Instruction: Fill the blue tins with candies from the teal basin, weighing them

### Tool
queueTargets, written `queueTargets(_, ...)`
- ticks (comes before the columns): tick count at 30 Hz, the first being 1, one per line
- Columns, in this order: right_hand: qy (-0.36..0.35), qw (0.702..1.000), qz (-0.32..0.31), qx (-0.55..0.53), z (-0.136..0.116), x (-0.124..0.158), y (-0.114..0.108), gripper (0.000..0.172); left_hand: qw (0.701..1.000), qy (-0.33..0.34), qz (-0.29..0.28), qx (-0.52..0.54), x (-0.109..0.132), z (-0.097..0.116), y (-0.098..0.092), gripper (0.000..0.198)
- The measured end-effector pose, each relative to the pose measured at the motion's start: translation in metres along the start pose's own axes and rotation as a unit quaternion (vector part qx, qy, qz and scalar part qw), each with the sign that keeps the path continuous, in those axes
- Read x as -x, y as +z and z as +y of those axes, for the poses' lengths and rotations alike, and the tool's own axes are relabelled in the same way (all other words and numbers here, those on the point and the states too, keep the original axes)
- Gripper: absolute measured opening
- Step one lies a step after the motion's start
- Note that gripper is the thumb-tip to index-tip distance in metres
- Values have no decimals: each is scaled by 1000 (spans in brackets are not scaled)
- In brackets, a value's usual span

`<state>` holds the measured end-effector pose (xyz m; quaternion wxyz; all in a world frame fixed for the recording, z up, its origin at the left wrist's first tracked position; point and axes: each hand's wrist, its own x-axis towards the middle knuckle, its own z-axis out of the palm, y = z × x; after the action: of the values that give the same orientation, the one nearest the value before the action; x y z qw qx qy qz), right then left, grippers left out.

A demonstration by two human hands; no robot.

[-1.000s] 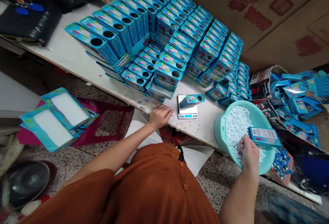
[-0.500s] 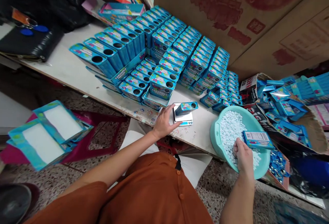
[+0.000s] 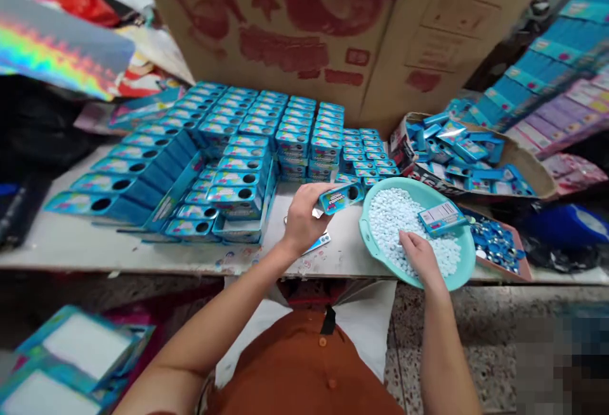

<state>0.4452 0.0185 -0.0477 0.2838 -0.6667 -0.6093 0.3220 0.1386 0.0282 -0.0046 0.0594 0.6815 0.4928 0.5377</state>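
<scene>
My left hand (image 3: 302, 218) is closed round a small blue candy tin (image 3: 340, 197) with a round hole in its top, held just above a small digital scale (image 3: 318, 242) that my hand mostly hides. My right hand (image 3: 415, 252) reaches into a turquoise basin (image 3: 368, 240) full of small white candies (image 3: 394, 212), its fingers curled down among them. Another blue tin (image 3: 441, 217) lies label-up on the candies, just right of that hand.
Rows of stacked blue tins (image 3: 247, 148) cover the white table (image 3: 95, 243) to the left and behind. A cardboard box of loose blue tins (image 3: 457, 148) stands at right, a tray of blue lids (image 3: 495, 240) beside the basin. Cardboard sheets (image 3: 309, 28) form the back wall.
My left hand has moved from the table edge to the scale and picked the tin up off it. My right hand stays in the basin. The view swung left and up.
</scene>
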Motion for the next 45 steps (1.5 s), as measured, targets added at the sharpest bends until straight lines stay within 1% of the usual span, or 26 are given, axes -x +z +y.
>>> queueTargets(2,-12,1000,0,7,-2,1,1,45,998,46,-33,-1,-22,13,10,33)
queueTargets(5,-18,1000,8,13,-6,2,3,42,993,68,-94,-4,-41,17,34,31)
queueTargets(8,-21,1000,13,20,-7,3,4,39,989,78,-125,-6,-43,12,56,33)
queueTargets(11,-19,999,10,28,-8,4,4,38,986,94,-134,-19,-41,9,66,33)
queueTargets(15,-13,999,13,43,-9,5,3,38,980,116,-158,-43,-38,9,69,35)
queueTargets(20,-19,999,8,47,-11,7,2,38,971,181,-145,-65,-41,12,64,42)
queueTargets(22,-20,998,8,52,-11,7,2,38,970,177,-150,-71,-42,11,64,42)
queueTargets(24,-20,998,12,58,-11,7,2,38,971,159,-166,-72,-41,9,65,41)
queueTargets(26,-20,998,16,57,-11,7,2,38,972,149,-171,-66,-38,9,67,39)
queueTargets(30,-18,998,13,52,-12,8,2,38,972,171,-148,-57,-36,14,67,42)
queueTargets(34,-14,998,13,61,-12,8,2,38,966,183,-170,-72,-37,17,69,42)
queueTargets(36,-15,998,16,66,-12,7,3,38,965,178,-177,-74,-38,16,71,41)
queueTargets(39,-19,997,19,75,-11,7,3,38,969,165,-173,-61,-37,17,72,40)
queueTargets(41,-17,997,18,80,-11,7,3,38,976,137,-168,-36,-37,18,72,36)
queueTargets(42,-17,996,16,82,-11,7,3,38,981,106,-161,-14,-36,18,73,35)
queueTargets(43,-17,996,15,83,-11,7,3,38,987,56,-148,16,-35,19,73,34)
queueTargets(44,-18,996,14,84,-11,7,3,38,990,-10,-132,57,-33,19,74,36)
queueTargets(45,-19,996,15,85,-11,7,2,38,984,-86,-115,108,-31,19,74,39)
